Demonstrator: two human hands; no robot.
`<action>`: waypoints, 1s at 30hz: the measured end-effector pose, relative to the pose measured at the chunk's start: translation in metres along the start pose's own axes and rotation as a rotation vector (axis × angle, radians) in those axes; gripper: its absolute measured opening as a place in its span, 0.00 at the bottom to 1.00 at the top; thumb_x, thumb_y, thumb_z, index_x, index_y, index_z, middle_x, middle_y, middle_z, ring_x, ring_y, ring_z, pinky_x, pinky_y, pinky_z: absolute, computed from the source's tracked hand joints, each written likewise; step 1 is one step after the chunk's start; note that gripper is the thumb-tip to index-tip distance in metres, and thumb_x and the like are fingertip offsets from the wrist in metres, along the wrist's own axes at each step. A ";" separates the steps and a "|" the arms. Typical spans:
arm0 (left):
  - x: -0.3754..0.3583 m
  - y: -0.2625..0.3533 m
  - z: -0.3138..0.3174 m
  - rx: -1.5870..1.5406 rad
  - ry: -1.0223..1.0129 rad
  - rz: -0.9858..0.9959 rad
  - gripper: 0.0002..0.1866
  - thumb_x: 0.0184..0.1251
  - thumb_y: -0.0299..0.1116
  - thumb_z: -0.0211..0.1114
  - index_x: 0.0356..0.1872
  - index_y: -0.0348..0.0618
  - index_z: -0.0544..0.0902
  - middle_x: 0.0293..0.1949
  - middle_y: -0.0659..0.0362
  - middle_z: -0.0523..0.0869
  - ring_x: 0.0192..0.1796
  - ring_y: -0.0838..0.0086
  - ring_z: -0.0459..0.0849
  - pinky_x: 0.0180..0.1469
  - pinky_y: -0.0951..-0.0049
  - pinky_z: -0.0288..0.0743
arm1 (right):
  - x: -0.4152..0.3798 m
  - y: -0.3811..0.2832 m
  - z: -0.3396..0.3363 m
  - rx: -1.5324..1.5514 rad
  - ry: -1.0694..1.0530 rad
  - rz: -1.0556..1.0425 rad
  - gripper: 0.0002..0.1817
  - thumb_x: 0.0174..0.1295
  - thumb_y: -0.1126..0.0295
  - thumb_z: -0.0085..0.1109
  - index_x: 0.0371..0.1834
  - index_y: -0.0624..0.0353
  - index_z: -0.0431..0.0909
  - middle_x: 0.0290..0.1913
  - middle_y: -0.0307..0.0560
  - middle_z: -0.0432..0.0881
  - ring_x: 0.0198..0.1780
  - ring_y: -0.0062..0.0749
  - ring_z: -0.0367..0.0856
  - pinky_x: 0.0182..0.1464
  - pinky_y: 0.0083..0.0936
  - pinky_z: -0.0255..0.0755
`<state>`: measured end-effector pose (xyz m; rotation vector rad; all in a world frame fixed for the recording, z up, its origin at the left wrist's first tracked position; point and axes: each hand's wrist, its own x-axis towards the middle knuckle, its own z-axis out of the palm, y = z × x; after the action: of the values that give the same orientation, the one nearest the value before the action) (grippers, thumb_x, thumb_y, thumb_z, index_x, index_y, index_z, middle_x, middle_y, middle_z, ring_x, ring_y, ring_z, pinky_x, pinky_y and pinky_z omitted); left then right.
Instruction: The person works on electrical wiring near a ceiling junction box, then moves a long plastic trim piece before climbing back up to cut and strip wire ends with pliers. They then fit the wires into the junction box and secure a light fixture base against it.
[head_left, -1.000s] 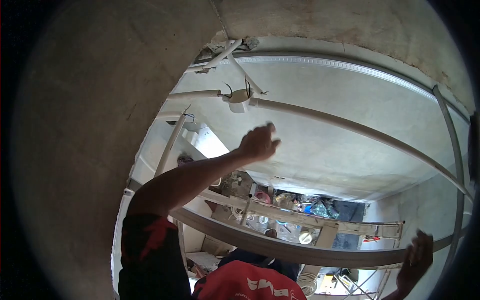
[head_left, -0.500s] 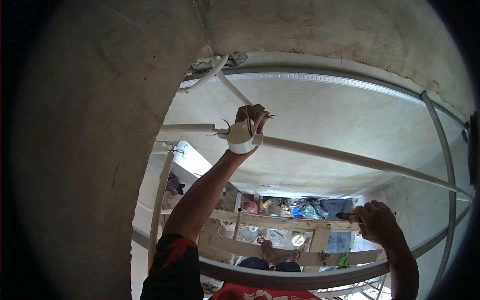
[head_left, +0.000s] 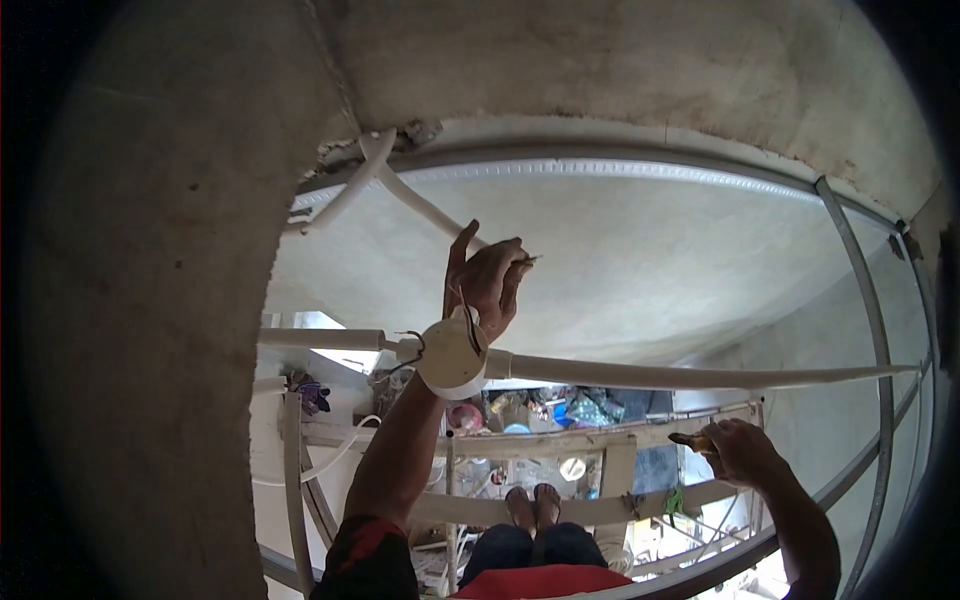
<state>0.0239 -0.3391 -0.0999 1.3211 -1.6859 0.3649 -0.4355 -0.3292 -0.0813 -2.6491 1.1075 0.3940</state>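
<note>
A round white junction box (head_left: 450, 365) hangs between two white conduit pipes, with dark and reddish wires (head_left: 468, 322) coming out of it. Just beyond the box, my left hand (head_left: 487, 282) pinches wire ends between thumb and fingers; their tips poke out on its right. My left forearm passes behind the box. Lower right, my right hand (head_left: 740, 455) grips a tool with dark jaws and a yellowish handle, which looks like pliers (head_left: 692, 441). The tool is well apart from the wires. Another short dark wire (head_left: 412, 345) curls at the box's left side.
The right conduit (head_left: 640, 373) runs to a grey metal ceiling frame (head_left: 870, 290). A rough concrete edge (head_left: 262, 330) lies at left. My feet (head_left: 533, 507) stand on a scaffold plank (head_left: 590, 510), high above a cluttered floor. Another plank (head_left: 560, 445) crosses farther ahead.
The view has shifted, so the box appears lower and further left. My left hand now shows beyond the box, pinching the wire ends. My right hand still holds the tool.
</note>
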 end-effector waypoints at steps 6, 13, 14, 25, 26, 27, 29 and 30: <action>-0.004 0.002 0.003 -0.039 0.098 -0.004 0.07 0.68 0.27 0.71 0.44 0.47 0.83 0.39 0.65 0.91 0.54 0.70 0.89 0.75 0.47 0.61 | 0.087 -0.056 0.003 0.221 0.123 -0.385 0.08 0.69 0.64 0.62 0.46 0.53 0.83 0.39 0.52 0.86 0.41 0.51 0.87 0.45 0.47 0.80; 0.007 0.014 -0.003 0.182 0.064 -0.110 0.04 0.69 0.37 0.72 0.39 0.53 0.87 0.38 0.70 0.91 0.59 0.75 0.81 0.73 0.51 0.50 | 0.199 -0.131 -0.056 0.520 0.528 -0.263 0.12 0.67 0.65 0.66 0.48 0.58 0.80 0.37 0.49 0.85 0.36 0.47 0.78 0.44 0.44 0.74; 0.009 0.012 -0.002 0.169 0.058 -0.132 0.04 0.70 0.38 0.71 0.39 0.53 0.88 0.38 0.70 0.92 0.59 0.75 0.81 0.73 0.52 0.49 | 0.205 -0.135 -0.061 0.554 0.571 -0.211 0.13 0.68 0.63 0.65 0.50 0.57 0.81 0.36 0.51 0.85 0.37 0.48 0.78 0.45 0.43 0.75; 0.028 0.029 -0.017 0.144 -0.095 -0.364 0.10 0.71 0.45 0.69 0.41 0.55 0.91 0.44 0.65 0.92 0.58 0.74 0.85 0.74 0.53 0.46 | 0.231 -0.134 -0.060 0.758 0.487 -0.200 0.15 0.70 0.68 0.61 0.56 0.62 0.78 0.35 0.55 0.85 0.36 0.49 0.85 0.41 0.42 0.75; 0.030 0.031 -0.019 0.125 -0.142 -0.426 0.10 0.71 0.45 0.69 0.41 0.54 0.92 0.44 0.63 0.91 0.57 0.73 0.86 0.73 0.53 0.46 | 0.234 -0.133 -0.058 0.792 0.526 -0.261 0.16 0.71 0.70 0.61 0.58 0.63 0.77 0.35 0.54 0.84 0.33 0.44 0.83 0.40 0.39 0.74; 0.031 0.031 -0.020 0.144 -0.142 -0.441 0.12 0.72 0.43 0.69 0.41 0.48 0.92 0.42 0.60 0.92 0.51 0.71 0.89 0.69 0.54 0.61 | 0.236 -0.131 -0.059 0.803 0.524 -0.268 0.16 0.71 0.70 0.61 0.58 0.63 0.77 0.35 0.54 0.84 0.33 0.44 0.83 0.40 0.39 0.74; 0.027 0.023 -0.016 -0.032 -0.150 -0.525 0.12 0.72 0.42 0.69 0.41 0.44 0.91 0.40 0.58 0.92 0.49 0.71 0.89 0.63 0.58 0.68 | 0.239 -0.128 -0.060 0.726 0.575 -0.335 0.18 0.69 0.76 0.59 0.61 0.63 0.73 0.55 0.61 0.84 0.54 0.57 0.85 0.54 0.47 0.78; 0.025 0.018 -0.014 -0.227 -0.154 -0.604 0.13 0.73 0.41 0.70 0.42 0.40 0.91 0.38 0.57 0.93 0.47 0.72 0.90 0.58 0.61 0.76 | 0.239 -0.129 -0.060 0.736 0.582 -0.339 0.18 0.69 0.76 0.59 0.61 0.63 0.73 0.55 0.61 0.84 0.54 0.57 0.85 0.54 0.47 0.78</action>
<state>0.0150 -0.3377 -0.0672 1.6296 -1.3137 -0.2781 -0.1722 -0.4176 -0.0901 -2.2179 0.6948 -0.7491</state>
